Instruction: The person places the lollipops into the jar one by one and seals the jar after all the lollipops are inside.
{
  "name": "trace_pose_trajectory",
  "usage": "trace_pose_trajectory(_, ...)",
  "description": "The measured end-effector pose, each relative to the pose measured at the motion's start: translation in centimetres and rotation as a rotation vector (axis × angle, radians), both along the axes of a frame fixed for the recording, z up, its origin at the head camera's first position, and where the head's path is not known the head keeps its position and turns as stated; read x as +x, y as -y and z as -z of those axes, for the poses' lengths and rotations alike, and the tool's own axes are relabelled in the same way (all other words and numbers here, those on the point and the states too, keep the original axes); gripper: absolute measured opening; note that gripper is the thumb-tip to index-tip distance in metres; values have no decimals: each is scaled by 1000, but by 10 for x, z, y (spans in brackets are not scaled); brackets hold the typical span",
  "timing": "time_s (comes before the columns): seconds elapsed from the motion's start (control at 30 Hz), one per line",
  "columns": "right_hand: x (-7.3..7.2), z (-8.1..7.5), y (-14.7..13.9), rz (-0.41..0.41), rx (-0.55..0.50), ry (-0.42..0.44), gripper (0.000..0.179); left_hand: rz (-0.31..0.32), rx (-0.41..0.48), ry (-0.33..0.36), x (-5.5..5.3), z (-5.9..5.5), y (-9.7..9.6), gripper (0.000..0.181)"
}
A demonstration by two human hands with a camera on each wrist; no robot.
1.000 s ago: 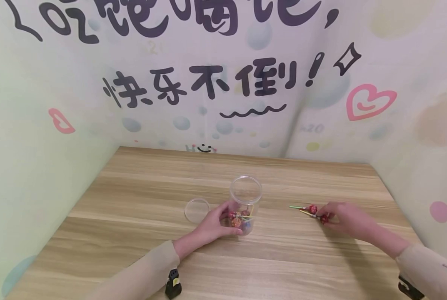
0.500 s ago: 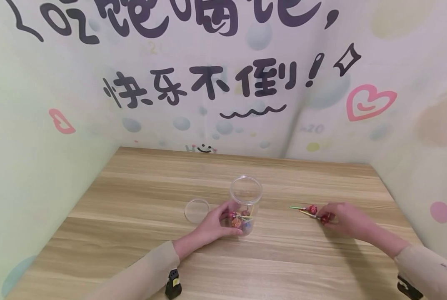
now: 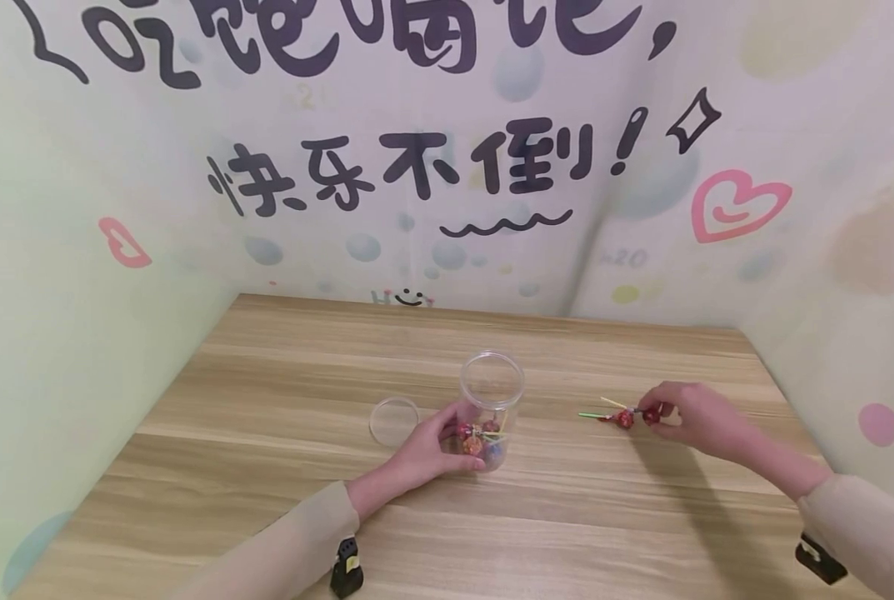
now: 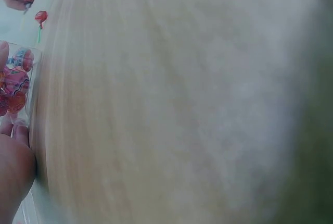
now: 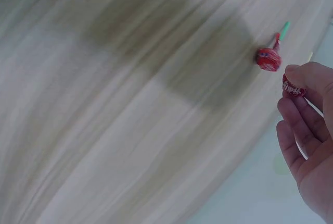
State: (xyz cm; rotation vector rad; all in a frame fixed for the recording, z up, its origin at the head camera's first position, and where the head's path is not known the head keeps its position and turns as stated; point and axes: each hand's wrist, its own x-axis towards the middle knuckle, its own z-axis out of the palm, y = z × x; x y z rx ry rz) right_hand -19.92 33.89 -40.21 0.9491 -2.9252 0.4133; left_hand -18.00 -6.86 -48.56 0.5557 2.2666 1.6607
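1. I find the red-wrapped ball lollipop with yellow stick [image 3: 651, 415] pinched by its head in the right hand [image 3: 694, 421], stick pointing leftward.
2. The left hand [image 3: 430, 450] grips the clear plastic cylindrical jar [image 3: 489, 402], upright on the bench [image 3: 566, 542], well left of the lollipop.

- held lollipop [image 5: 294, 86]: red, white letters, yellow stick [image 3: 613, 402]
- lying lollipop [image 5: 268, 60]: red, green stick [image 3: 592, 415]
- lollipops [image 3: 473, 447] in jar [image 3: 493, 405]: red, orange, blue
- table [image 3: 304, 375]: light brown, stripy
- wall [image 3: 357, 275]: white, black writing [image 3: 420, 158], pink hearts [image 3: 741, 206]
- sleeves [image 3: 297, 533]: cream

the table [image 3: 304, 358] bears a jar [image 3: 491, 408], a clear lid [image 3: 394, 421] and a green-stemmed lollipop [image 3: 624, 419].
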Motion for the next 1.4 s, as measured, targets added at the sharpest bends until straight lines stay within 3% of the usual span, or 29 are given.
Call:
trace_pose_trajectory(0.23,-7,-15,2,3,-53,-71,26,-1,-5,4,0,-1,-1,89)
trace_pose_trajectory(0.47,-16,-25,4,24,-128,-79,29,-3,-9,-4,-1,0,-2,87)
trace_pose_trajectory(0.7,-24,-46,15,28,-179,-101,30,-2,-13,-1,-2,1,-2,86)
trace_pose_trajectory(1.23,-35,-97,65,20,-171,-120,28,0,-9,-3,-1,1,-2,86)
trace_pose_trajectory(1.4,-37,-111,85,25,-222,-67,26,2,2,4,0,0,-1,87)
